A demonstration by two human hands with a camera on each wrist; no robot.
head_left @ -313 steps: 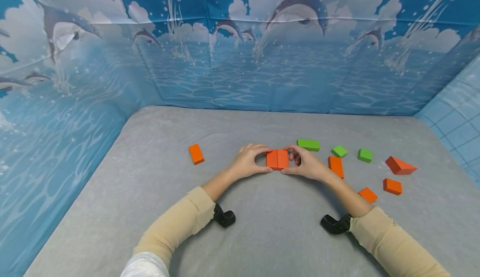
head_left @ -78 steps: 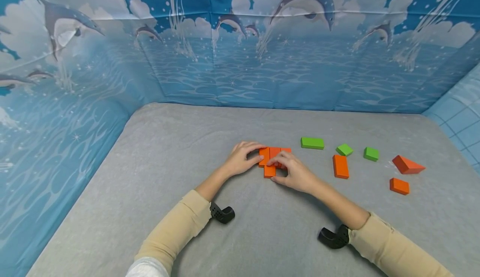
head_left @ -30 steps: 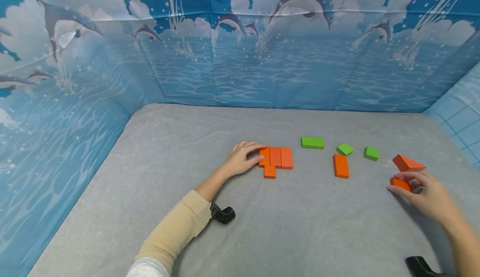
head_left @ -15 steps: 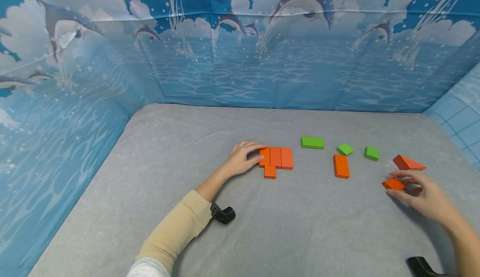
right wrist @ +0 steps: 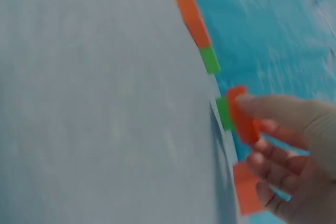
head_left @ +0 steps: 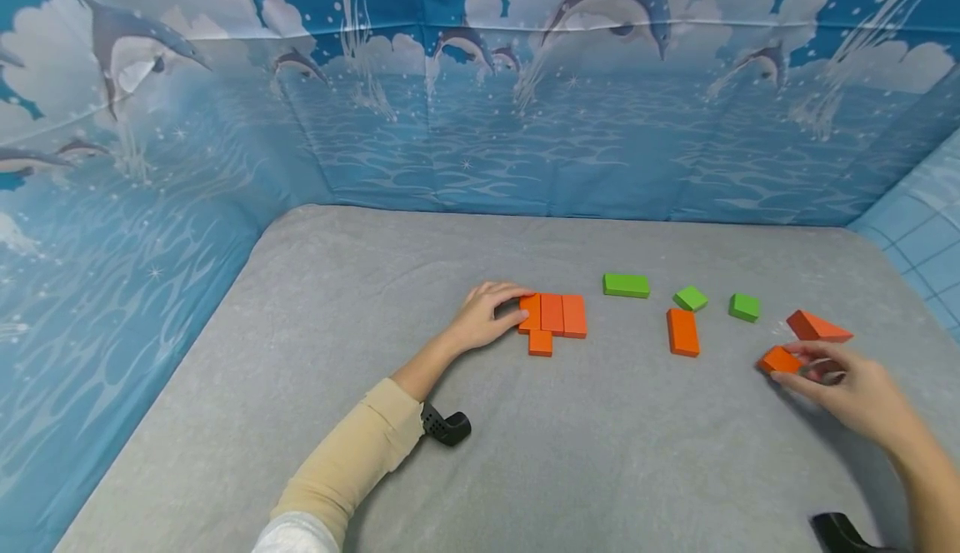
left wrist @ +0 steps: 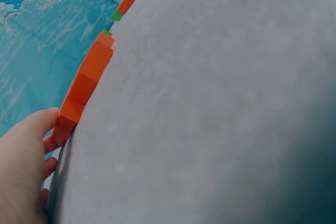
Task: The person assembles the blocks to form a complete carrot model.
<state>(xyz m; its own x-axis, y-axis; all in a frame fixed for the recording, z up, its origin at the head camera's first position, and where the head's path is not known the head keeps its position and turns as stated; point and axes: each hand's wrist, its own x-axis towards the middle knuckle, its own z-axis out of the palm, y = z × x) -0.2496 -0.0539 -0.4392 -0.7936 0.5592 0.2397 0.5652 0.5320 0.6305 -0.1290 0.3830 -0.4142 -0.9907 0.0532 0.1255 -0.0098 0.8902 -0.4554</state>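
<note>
Three upright orange blocks stand side by side in the head view: the left block (head_left: 529, 313), the middle block (head_left: 551, 314) and the right block (head_left: 573, 316). A small orange block (head_left: 540, 342) touches their near side. My left hand (head_left: 487, 317) holds the left block between thumb and fingers at its ends. Off to the right, my right hand (head_left: 847, 382) pinches another small orange block (head_left: 780, 360) between thumb and fingers. That block looks raised off the surface in the right wrist view, where my thumb (right wrist: 262, 106) covers part of it.
Beyond the row lies a long green block (head_left: 626, 286). Two small green blocks (head_left: 690, 298) (head_left: 744, 307), an orange rectangular block (head_left: 682, 333) and a red-orange triangular block (head_left: 817, 326) lie to the right. A dolphin-print curtain (head_left: 480, 137) borders the grey surface (head_left: 600, 453).
Two blocks became a row of three with a small one in front. My right hand left them, took a small orange block at the right, turned it and shifted it left. My left hand stayed.
</note>
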